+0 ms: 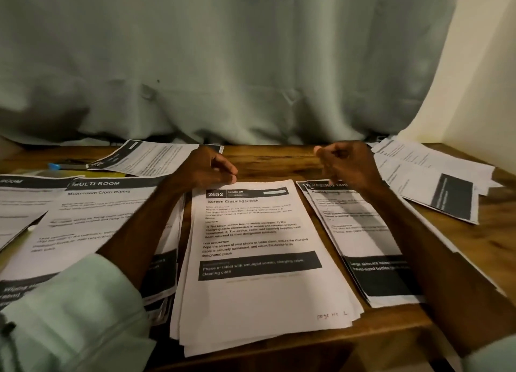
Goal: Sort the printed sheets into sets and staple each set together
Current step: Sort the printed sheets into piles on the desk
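Observation:
A thick stack of printed sheets (259,260) lies in the middle of the wooden table (279,162); its top page reads "2652 Screen Cleaning Check". My left hand (206,167) is at the stack's top left corner, thumb and forefinger pinching the top sheet's edge. My right hand (346,162) hovers over the far end of a thinner set (360,237) to the right, fingers loosely curled and holding nothing. A "Multi-room Cloth Wiping" sheet (92,218) lies to the left under my left forearm.
More sheets lie at the back left (150,156) and the far right (435,181). A blue-tipped object (54,165) and something yellow (109,173) peek out from under the back left sheets. A pale curtain (223,64) hangs behind the table.

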`<state>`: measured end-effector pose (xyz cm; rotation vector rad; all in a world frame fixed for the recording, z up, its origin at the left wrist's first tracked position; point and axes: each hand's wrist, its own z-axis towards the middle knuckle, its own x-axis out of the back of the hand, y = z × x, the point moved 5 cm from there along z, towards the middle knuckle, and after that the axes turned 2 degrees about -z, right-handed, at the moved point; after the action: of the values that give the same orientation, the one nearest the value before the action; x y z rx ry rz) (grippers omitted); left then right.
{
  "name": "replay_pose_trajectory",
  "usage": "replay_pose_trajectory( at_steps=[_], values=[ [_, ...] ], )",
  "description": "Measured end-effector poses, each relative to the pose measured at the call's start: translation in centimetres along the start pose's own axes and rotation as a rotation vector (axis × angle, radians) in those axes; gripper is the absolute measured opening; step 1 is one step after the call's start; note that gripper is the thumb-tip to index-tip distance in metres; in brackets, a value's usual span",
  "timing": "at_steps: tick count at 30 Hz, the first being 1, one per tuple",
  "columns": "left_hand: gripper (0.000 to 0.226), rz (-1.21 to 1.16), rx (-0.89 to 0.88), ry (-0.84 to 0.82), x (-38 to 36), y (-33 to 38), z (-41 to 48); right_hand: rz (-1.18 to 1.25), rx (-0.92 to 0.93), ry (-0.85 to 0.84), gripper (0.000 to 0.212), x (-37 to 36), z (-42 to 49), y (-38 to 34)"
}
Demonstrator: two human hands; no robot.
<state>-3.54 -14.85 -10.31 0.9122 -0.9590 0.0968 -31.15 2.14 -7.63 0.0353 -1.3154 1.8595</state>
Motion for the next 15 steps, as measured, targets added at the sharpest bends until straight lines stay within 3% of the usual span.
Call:
replay_pose_trajectory(
  at_steps=[3, 7, 15],
  values=[
    [0.010, 0.054, -0.107, 0.071, -1.9, 1.8, 0.3, -0.223, 0.013, 0.033, 0.016, 1.0, 0.6, 1.1],
    [0.009, 0.101, -0.193, 0.019, -5.1, 5.0, 0.8, -0.427, 0.053, 0.052, 0.011, 1.6, 1.5, 3.0],
    [0.017, 0.144, -0.293, -0.135, -9.0, 7.2, 0.1, -0.469, -0.051, 0.162, 0.010, 6.0, 3.1, 7.5]
  ],
)
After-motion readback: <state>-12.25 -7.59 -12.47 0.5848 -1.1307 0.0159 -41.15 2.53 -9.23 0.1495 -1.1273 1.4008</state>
